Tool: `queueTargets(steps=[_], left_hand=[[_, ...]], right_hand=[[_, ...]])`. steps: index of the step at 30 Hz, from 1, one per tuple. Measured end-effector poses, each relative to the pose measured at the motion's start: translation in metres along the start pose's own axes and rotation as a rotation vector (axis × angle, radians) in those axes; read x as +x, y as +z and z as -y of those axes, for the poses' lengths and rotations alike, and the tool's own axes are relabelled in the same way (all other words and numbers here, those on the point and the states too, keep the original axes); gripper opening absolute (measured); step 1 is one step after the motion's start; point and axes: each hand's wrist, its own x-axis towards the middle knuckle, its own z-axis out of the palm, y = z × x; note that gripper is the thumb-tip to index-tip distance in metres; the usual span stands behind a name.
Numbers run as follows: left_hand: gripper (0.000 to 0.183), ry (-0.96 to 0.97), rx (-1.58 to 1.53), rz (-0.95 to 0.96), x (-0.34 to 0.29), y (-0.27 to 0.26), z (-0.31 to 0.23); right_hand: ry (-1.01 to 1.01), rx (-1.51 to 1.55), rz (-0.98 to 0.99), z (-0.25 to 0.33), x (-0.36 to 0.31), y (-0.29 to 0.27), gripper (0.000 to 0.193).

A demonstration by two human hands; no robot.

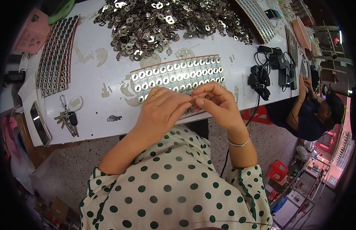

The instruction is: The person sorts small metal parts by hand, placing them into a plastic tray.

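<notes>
My left hand (161,109) and my right hand (220,104) meet over the near edge of a flat panel (177,73). Rows of shiny metal pieces with dark diamond-shaped centres cover that panel. Fingertips of both hands are pinched together; whatever lies between them is too small and too covered to name. My hands hide part of the panel's nearest rows. Beyond it spreads a big heap of loose, flat metal rings (168,28), some bright, others dark.
Stacked panels (57,57) lie at left beside a pink bin (32,31). Keys (67,119) and a phone (40,122) rest near the left edge. Black devices with cables (278,69) occupy the right. Another person (310,111) works at the table's far right. A red stool (277,170) stands below.
</notes>
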Motion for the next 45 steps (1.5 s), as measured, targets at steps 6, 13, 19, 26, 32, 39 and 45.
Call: queueTargets(steps=[6,13,19,26,32,39,45], left_hand=[[0.016,-0.454,-0.442,0.067,-0.009,0.011,-0.012],[0.027,-0.111,-0.127,0.171,-0.017,0.029,-0.003],[0.034,0.159,0.347,0.247,-0.021,0.027,-0.003],[0.031,0.142,0.416,0.313,-0.023,0.029,-0.002],[0.03,0.137,0.427,0.304,-0.024,0.031,-0.002],[0.029,0.138,0.447,0.294,-0.024,0.033,-0.003],[0.024,0.196,0.478,0.297,-0.024,0.031,-0.002]], right_hand=[[-0.128,0.127,-0.006,-0.016,-0.012,-0.002,0.022],[0.012,-0.398,-0.198,-0.013,-0.031,-0.031,0.018],[-0.119,-0.904,-0.319,-0.015,-0.034,-0.015,0.019],[0.074,-0.699,-0.217,-0.015,-0.029,-0.033,0.01],[0.012,-0.717,-0.225,-0.017,-0.025,-0.033,0.013],[0.035,-0.746,-0.256,-0.018,-0.028,-0.028,0.019],[-0.045,-0.814,-0.275,-0.02,-0.031,-0.026,0.017]])
